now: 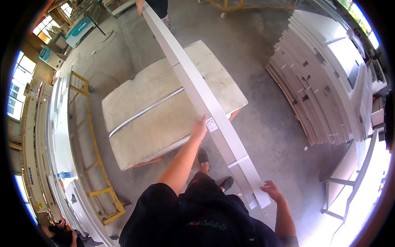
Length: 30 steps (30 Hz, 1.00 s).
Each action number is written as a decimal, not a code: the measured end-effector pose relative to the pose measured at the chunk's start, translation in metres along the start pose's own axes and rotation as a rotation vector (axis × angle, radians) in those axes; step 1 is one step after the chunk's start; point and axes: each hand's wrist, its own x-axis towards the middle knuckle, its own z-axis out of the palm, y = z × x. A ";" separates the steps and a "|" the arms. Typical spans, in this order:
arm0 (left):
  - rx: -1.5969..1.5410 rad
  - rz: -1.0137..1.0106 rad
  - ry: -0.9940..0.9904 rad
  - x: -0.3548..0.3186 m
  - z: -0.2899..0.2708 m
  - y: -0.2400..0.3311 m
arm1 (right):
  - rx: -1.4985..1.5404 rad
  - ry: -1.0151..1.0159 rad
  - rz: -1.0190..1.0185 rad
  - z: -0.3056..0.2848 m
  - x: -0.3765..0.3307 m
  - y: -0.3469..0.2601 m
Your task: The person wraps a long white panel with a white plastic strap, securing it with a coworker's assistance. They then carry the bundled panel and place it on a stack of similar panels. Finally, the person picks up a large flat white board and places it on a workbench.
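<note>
A long, narrow white carton runs diagonally from the far left toward me, above a low beige-topped platform. My left hand grips its left edge beside a small white printed label; the undersides of the fingers are hidden. Close to the near end, my right hand is by the right edge, fingers apart and partly bent. Whether its fingertips touch the carton I cannot tell. White strapping wraps the near part. At the far end another person's hand holds the carton.
A white strip lies across the platform top. Left of it stands a yellow metal trolley frame beside long white panels. A tall stack of white boards is on the right, with a metal rack nearer me. Another yellow trolley stands far off.
</note>
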 end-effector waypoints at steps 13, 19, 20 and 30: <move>0.568 -0.006 -0.114 0.032 -0.029 0.054 | -0.825 0.344 -0.380 0.130 0.137 -0.394; 0.246 -0.124 -0.276 0.043 -0.043 0.043 | -0.846 0.418 -0.382 0.146 0.157 -0.376; 0.197 -0.180 -0.328 0.045 -0.049 0.056 | -0.845 0.429 -0.378 0.145 0.158 -0.377; 0.660 0.043 0.554 0.138 -0.233 0.011 | -0.862 0.502 -0.416 0.149 0.161 -0.378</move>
